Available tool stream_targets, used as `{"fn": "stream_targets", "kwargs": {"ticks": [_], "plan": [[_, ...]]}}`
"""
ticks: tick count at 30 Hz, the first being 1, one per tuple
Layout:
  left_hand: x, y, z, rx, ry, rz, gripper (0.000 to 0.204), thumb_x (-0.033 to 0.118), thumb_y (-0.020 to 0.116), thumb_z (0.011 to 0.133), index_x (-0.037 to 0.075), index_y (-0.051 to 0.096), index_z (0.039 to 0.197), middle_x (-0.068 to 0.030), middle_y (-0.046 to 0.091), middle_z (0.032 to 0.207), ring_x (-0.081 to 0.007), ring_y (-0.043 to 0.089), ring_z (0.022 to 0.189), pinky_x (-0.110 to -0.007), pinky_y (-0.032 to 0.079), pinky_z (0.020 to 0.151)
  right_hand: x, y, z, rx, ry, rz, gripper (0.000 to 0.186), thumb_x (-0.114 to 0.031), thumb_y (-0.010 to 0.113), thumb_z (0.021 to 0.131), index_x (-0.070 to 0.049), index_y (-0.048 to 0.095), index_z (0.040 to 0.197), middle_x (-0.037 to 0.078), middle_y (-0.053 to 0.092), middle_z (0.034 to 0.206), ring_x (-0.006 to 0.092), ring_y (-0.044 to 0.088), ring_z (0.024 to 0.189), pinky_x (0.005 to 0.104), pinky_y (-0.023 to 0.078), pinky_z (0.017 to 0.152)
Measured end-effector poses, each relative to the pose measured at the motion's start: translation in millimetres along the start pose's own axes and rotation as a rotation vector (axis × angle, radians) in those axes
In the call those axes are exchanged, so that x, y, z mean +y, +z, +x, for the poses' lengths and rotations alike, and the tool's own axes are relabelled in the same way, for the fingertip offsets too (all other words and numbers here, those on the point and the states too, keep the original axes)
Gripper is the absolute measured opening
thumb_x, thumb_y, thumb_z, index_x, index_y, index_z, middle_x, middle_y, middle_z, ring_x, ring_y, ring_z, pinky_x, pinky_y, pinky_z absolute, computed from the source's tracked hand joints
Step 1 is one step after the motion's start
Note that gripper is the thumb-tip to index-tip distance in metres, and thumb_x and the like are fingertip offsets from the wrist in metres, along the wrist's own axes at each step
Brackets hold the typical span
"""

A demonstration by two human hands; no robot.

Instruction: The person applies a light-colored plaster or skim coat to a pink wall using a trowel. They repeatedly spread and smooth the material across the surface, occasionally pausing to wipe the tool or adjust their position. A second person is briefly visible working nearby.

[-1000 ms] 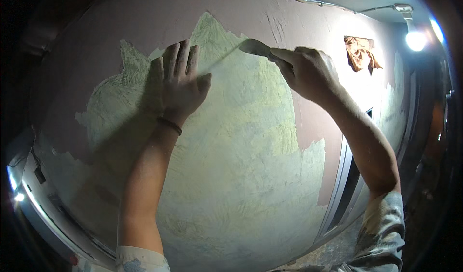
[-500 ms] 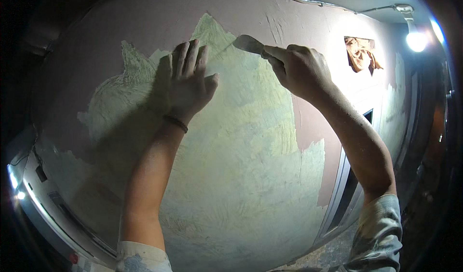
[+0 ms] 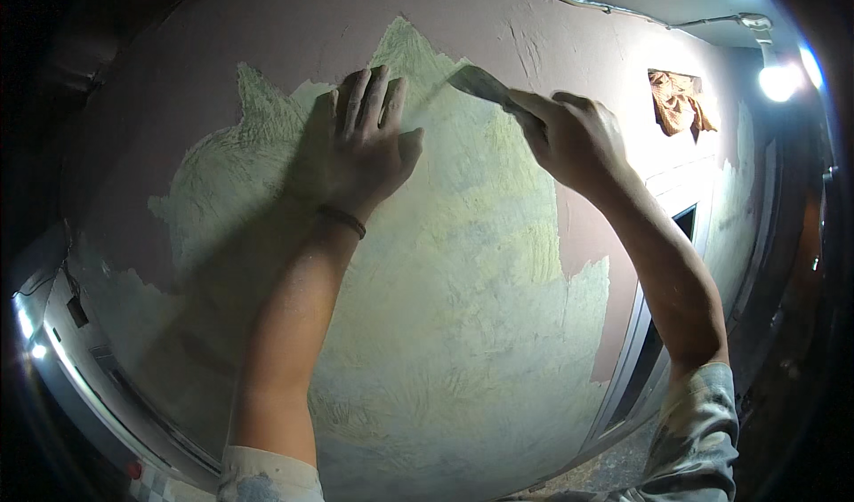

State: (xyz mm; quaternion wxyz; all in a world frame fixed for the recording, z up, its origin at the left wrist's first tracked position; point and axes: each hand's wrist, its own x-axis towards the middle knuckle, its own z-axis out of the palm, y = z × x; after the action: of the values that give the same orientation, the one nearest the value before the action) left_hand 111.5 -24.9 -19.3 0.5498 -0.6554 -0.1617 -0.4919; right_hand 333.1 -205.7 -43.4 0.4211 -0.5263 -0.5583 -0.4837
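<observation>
A wall with mauve paint [image 3: 294, 22] carries a large, ragged-edged pale green area [image 3: 445, 324] where the paint is gone. My left hand [image 3: 369, 146] lies against this green area, fingers stretched out, just below its pointed upper tip. A dark band circles that wrist. Closed around the handle of a putty knife [image 3: 480, 84] is my right hand [image 3: 578, 137]. The knife's blade points left and touches the wall near the right-hand paint edge of the tip. My right fingers cover most of the handle.
A lit bulb [image 3: 779, 81] hangs at the upper right, fed by a cable [image 3: 614, 9] along the ceiling edge. Crumpled orange-brown cloth [image 3: 678, 102] fills a wall opening. Below it is a door frame [image 3: 627, 351]. Mauve paint [image 3: 598, 244] borders the green area.
The view has shifted slightly, so the wall appears further right. My left hand keeps its place on the wall. The putty knife's blade has tilted and sits slightly lower along the paint edge.
</observation>
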Motion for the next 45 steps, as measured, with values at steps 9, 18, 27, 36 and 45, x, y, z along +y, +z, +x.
{"fn": "stream_targets", "kwargs": {"ticks": [9, 18, 27, 36, 45], "plan": [[-5, 10, -4, 0.041, -0.010, -0.131, 0.065, 0.047, 0.053, 0.104, 0.013, 0.050, 0.159, -0.0135, 0.046, 0.166, -0.0338, 0.033, 0.160, -0.062, 0.027, 0.130, 18, 30, -20, 0.062, 0.026, 0.227, 0.025, -0.024, 0.066, 0.106, -0.014, 0.079, 0.127, 0.014, 0.076, 0.086, 0.0310, 0.074, 0.070, 0.0436, 0.060, 0.065], [-7, 16, -5, 0.021, -0.021, -0.112, 0.065, 0.043, 0.059, 0.104, 0.016, 0.048, 0.162, -0.0107, 0.044, 0.168, -0.0340, 0.033, 0.160, -0.059, 0.024, 0.133, 15, 85, -36, 0.231, 0.069, 0.440, 0.032, -0.020, 0.063, 0.108, -0.014, 0.073, 0.138, 0.016, 0.080, 0.111, 0.0347, 0.080, 0.093, 0.0447, 0.063, 0.079], [-6, 15, -7, -0.027, -0.028, -0.115, 0.069, 0.039, 0.063, 0.101, 0.014, 0.047, 0.163, -0.0117, 0.041, 0.170, -0.0350, 0.032, 0.160, -0.058, 0.024, 0.133, 7, 88, -36, 0.123, 0.207, 0.438, 0.033, -0.026, 0.062, 0.110, -0.017, 0.074, 0.139, 0.016, 0.080, 0.115, 0.0298, 0.080, 0.087, 0.0413, 0.062, 0.077], [-8, 19, -9, -0.006, -0.003, -0.054, 0.067, 0.048, 0.056, 0.104, 0.014, 0.048, 0.162, -0.0114, 0.043, 0.168, -0.0337, 0.034, 0.159, -0.058, 0.025, 0.133, 11, 88, -26, 0.185, 0.167, 0.533, 0.030, -0.025, 0.064, 0.107, -0.021, 0.078, 0.134, 0.016, 0.081, 0.106, 0.0344, 0.080, 0.090, 0.0441, 0.063, 0.079], [-8, 18, -9, -0.009, 0.002, -0.046, 0.067, 0.045, 0.059, 0.102, 0.015, 0.048, 0.162, -0.0113, 0.042, 0.169, -0.0321, 0.033, 0.159, -0.058, 0.026, 0.133, 12, 86, -25, 0.291, 0.094, 0.564, 0.032, -0.026, 0.061, 0.109, -0.016, 0.075, 0.137, 0.015, 0.080, 0.113, 0.0296, 0.080, 0.087, 0.0435, 0.062, 0.076]]}}
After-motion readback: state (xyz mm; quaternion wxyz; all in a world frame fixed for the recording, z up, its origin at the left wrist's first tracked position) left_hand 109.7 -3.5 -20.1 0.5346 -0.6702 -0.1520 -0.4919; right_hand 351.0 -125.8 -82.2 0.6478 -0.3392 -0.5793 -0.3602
